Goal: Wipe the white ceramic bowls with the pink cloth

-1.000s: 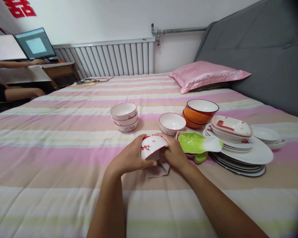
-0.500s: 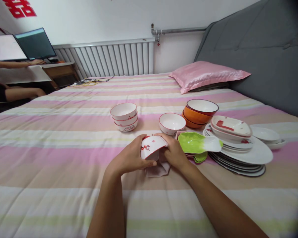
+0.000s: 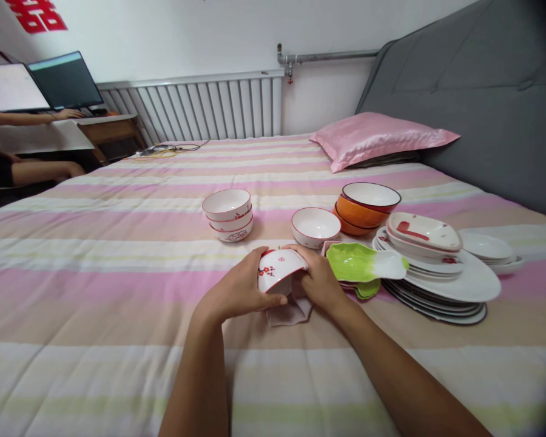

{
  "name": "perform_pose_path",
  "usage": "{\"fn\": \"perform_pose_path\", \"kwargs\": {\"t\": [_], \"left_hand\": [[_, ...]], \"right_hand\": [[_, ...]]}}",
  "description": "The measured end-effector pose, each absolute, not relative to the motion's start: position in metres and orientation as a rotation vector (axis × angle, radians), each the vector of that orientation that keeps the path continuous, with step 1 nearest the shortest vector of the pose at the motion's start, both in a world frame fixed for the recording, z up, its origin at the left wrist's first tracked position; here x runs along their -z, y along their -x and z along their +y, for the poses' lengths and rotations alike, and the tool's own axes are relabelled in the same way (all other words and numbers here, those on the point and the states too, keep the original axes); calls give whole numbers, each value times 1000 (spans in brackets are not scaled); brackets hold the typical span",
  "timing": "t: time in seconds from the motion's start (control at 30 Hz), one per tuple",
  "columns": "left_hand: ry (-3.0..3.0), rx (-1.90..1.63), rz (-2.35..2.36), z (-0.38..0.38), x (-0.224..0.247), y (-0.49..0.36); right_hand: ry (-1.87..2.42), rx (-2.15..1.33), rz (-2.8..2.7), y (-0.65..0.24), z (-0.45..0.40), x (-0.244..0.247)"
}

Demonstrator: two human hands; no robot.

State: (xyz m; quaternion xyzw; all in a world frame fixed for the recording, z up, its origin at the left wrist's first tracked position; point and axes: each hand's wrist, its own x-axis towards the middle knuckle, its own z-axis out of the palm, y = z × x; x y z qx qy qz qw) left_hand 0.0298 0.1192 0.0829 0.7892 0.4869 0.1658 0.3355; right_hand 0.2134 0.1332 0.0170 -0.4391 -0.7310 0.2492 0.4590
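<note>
A white bowl (image 3: 279, 270) with red blossoms and a red rim is tilted on its side at the middle of the view. My left hand (image 3: 236, 284) grips it from the left, thumb along the rim. On the other side, my right hand (image 3: 321, 276) is closed on a pale pink cloth (image 3: 290, 313) and presses it against the bowl; part of the cloth hangs below. My right fingertips are partly hidden behind the bowl. Just beyond stands a matching bowl (image 3: 316, 226), upright. A stack of similar bowls (image 3: 230, 218) is farther left.
Right of my hands lie green leaf-shaped dishes (image 3: 355, 264), orange bowls (image 3: 364, 212) and a pile of plates (image 3: 477, 285), with small white dishes (image 3: 486, 246) beside it. Everything rests on a striped bedspread (image 3: 118, 291). Behind is a pink pillow (image 3: 382, 136); a person's arm (image 3: 22, 118) shows at a desk.
</note>
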Motion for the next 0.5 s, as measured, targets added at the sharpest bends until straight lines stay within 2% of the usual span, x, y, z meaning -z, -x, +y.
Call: {"fn": "perform_pose_path", "kwargs": {"t": [0.5], "left_hand": [[-2120, -545, 1372, 119, -84, -31]], "right_hand": [[1125, -545, -1845, -212, 131, -17]]}}
